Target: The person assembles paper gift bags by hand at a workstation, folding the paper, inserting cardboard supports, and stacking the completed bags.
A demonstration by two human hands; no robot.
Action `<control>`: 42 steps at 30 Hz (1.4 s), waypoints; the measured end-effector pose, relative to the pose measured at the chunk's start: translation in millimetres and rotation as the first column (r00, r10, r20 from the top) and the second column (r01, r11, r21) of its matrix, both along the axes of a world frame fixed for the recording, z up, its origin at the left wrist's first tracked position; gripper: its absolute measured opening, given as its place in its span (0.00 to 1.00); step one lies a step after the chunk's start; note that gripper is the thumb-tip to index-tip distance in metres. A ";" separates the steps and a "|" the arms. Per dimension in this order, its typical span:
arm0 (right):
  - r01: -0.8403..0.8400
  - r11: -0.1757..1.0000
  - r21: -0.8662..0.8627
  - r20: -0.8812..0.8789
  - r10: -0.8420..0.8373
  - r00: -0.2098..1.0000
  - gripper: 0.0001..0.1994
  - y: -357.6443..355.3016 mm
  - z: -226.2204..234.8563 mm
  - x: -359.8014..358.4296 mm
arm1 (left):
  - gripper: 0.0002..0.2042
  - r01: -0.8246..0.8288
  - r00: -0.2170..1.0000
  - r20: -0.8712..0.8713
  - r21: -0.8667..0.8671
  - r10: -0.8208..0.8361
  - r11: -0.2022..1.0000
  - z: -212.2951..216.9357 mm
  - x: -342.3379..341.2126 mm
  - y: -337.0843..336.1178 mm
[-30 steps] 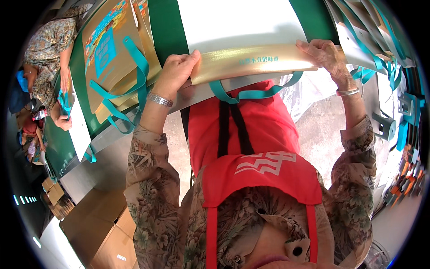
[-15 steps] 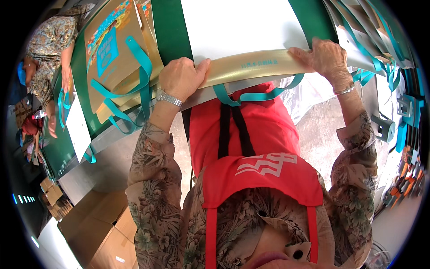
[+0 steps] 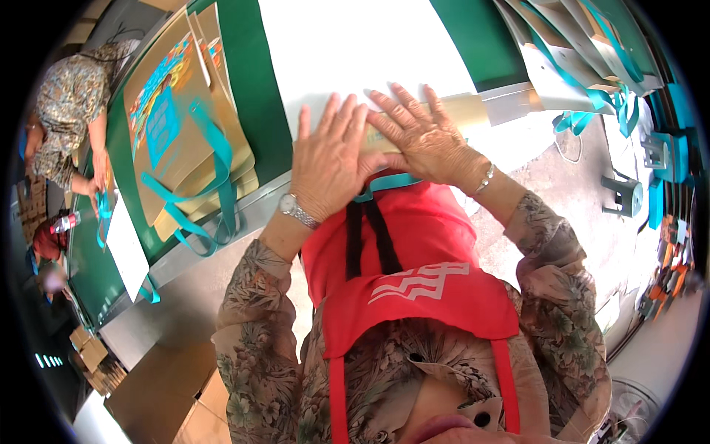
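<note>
A large white paper sheet (image 3: 355, 52) with a gold folded edge strip (image 3: 462, 118) lies on the green table in front of me; it appears to be part of a paper bag. My left hand (image 3: 331, 159) lies flat on its near edge, fingers stretched out. Beside it my right hand (image 3: 421, 133) also presses flat, fingers spread, its thumb touching the left hand. A teal ribbon handle (image 3: 388, 183) hangs from the near edge below my hands. Much of the gold strip is hidden under them.
Gold printed bags (image 3: 174, 133) with teal ribbon handles are stacked to the left on the green table (image 3: 259, 96). More bags (image 3: 558, 66) stand at the right. A co-worker (image 3: 74, 103) handles a white sheet (image 3: 128, 244) farther left. A cardboard box (image 3: 163, 392) and grey stool (image 3: 623, 194) are on the floor.
Both hands have let go of the gold strip's ends and come together at its middle, lying flat. The strip now lies folded down over the sheet's near edge. The view has shifted slightly.
</note>
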State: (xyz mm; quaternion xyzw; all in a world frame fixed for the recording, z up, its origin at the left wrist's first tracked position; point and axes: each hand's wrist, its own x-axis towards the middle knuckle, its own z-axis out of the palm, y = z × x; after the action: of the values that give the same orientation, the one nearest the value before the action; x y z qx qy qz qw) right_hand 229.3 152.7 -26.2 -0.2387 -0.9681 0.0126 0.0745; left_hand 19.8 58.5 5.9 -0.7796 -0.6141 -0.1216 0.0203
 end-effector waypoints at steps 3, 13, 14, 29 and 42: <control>-0.018 0.991 -0.132 0.031 0.022 0.999 0.54 3.4 12.9 1.9 | 0.49 -0.014 0.997 0.074 -0.124 0.023 0.992 -10.1 13.7 0.4; 0.007 0.998 -0.067 0.047 -0.004 0.999 0.65 41.5 2.1 51.7 | 0.50 -0.049 0.994 0.084 -0.205 0.067 0.978 -11.6 16.3 2.0; 0.003 0.998 -0.068 0.045 0.000 0.999 0.64 39.9 1.8 50.7 | 0.50 -0.055 0.994 0.077 -0.227 0.074 0.972 -9.3 15.9 2.6; -0.071 0.977 0.201 0.050 0.062 0.997 0.26 -58.0 74.7 78.2 | 0.24 0.050 0.980 0.201 -0.196 -0.010 0.979 23.2 50.2 -80.0; -0.074 0.982 -0.172 -0.093 0.058 0.994 0.14 43.5 279.0 54.8 | 0.23 0.140 0.662 0.741 -0.268 0.111 0.953 11.1 -52.8 -46.0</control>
State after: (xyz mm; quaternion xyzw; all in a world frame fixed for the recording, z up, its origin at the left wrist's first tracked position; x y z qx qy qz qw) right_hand 284.1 196.2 252.8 -0.2113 -0.9665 0.1106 0.0952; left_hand -33.0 12.5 17.0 -0.6588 -0.5725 -0.3359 -0.3541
